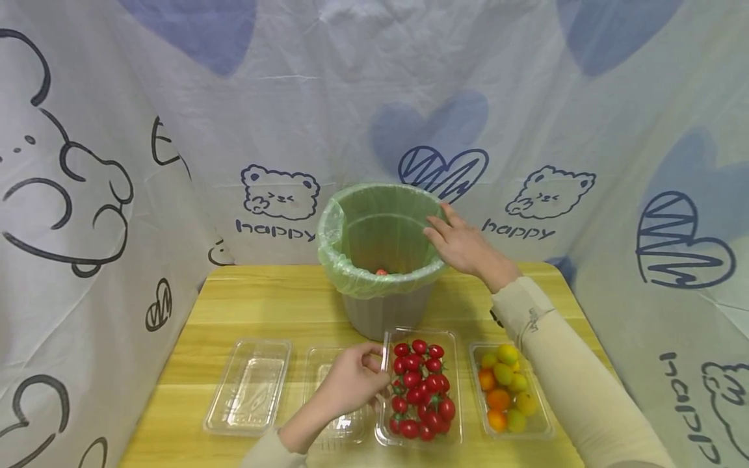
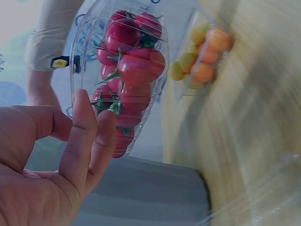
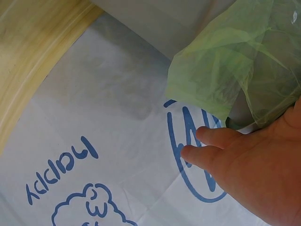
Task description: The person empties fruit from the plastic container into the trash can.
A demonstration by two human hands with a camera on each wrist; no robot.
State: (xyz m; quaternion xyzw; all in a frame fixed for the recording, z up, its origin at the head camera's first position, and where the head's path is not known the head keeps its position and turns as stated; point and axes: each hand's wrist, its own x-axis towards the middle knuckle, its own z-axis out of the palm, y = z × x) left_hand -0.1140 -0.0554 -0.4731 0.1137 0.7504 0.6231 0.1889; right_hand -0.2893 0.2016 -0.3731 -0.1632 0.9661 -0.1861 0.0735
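At the centre of the head view the right hand hangs over the right rim of the bin, fingers straight and relaxed, holding nothing; the green liner drapes loosely over that rim, and one red tomato lies at the bottom. Lower centre, the left hand pinches the left wall of the tray of red tomatoes; the left-wrist view shows the fingers pressed against the clear plastic, thumb side hidden behind it.

Risks, as I judge them: the tray is thin and piled high, so a squeeze or tug at one wall could buckle it and roll fruit onto the desk; the pinch sits at a single edge, so any lift would tip the tray toward the tray of orange and yellow tomatoes just beside it at lower right; the right hand could catch the slack liner and pull it off the rim; the two empty trays at lower left lie under the left forearm and could be shoved.
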